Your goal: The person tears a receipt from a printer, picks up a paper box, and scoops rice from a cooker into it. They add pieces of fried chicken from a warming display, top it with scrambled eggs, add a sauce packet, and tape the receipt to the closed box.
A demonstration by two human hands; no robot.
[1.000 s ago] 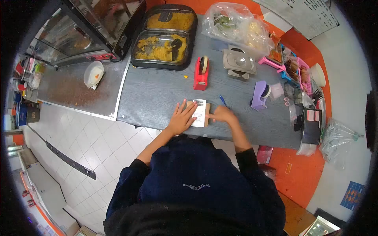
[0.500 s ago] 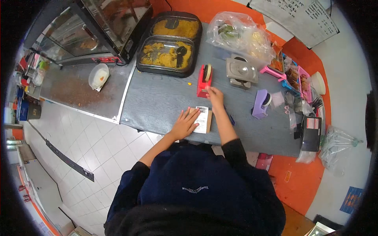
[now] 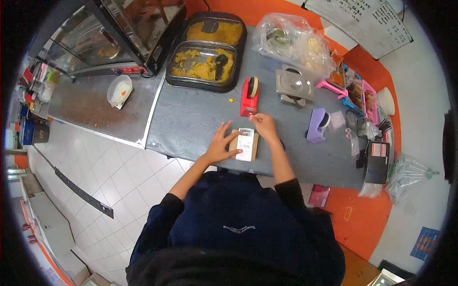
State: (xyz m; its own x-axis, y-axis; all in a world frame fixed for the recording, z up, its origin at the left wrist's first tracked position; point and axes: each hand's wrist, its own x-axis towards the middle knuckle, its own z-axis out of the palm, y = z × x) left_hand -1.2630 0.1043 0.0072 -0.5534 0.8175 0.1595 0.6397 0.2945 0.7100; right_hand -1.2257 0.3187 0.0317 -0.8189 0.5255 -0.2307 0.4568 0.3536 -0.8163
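Note:
A small brown cardboard piece point(image 3: 256, 147), perhaps a flat box, lies at the table's near edge with a white printed slip point(image 3: 245, 148) on top. My left hand point(image 3: 220, 147) rests over its left side, open, fingers spread, the thumb and a fingertip touching the slip. Just above the slip's top right corner, my right hand point(image 3: 265, 127) is closed in a pinch. Whatever sits between its fingertips is too small to make out. Right beyond those fingertips stands a red tape dispenser point(image 3: 248, 102) with a roll in it.
A purple tape dispenser point(image 3: 317, 127) stands to the right, behind it a steel lidded container point(image 3: 295, 85). Black trays of yellow food point(image 3: 202, 66) sit at the back left. Plastic bags point(image 3: 291, 43) and pink baskets point(image 3: 369, 102) line the back right. A glass display cabinet point(image 3: 95, 43) stands far left.
My right hand has drawn back from the red dispenser's front end toward the slip, still pinched. My left hand's fingers have lifted and spread, uncovering more of the slip.

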